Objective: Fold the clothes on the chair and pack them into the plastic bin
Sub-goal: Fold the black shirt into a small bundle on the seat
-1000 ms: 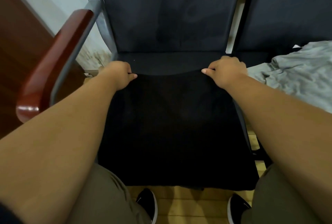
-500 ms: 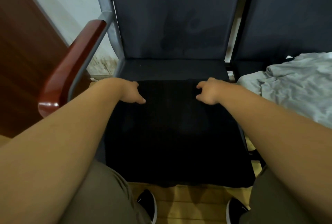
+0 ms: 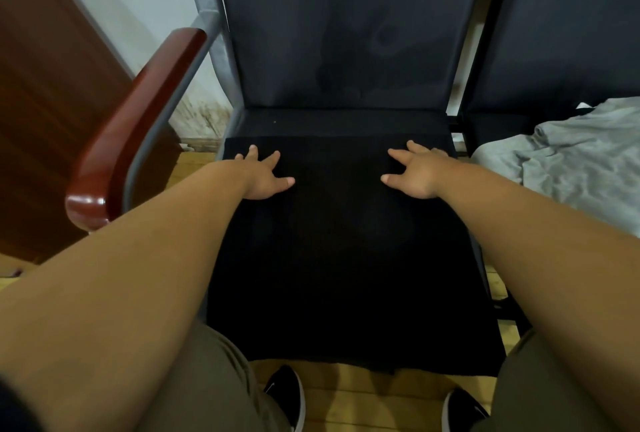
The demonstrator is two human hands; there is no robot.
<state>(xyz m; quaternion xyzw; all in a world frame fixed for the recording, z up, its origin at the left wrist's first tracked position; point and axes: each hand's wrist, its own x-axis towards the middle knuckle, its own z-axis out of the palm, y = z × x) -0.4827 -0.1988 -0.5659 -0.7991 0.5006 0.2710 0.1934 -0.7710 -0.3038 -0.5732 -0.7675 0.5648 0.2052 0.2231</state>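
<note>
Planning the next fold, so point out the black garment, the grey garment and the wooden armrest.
black garment (image 3: pixel 346 258): head view, middle of the cloth spread flat on the seat.
grey garment (image 3: pixel 581 168): head view, crumpled middle, on the next seat.
wooden armrest (image 3: pixel 138 123): head view, top surface midway along.

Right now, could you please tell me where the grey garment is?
Head view, right: the grey garment lies crumpled on the neighbouring seat, beside the right hand.
</note>
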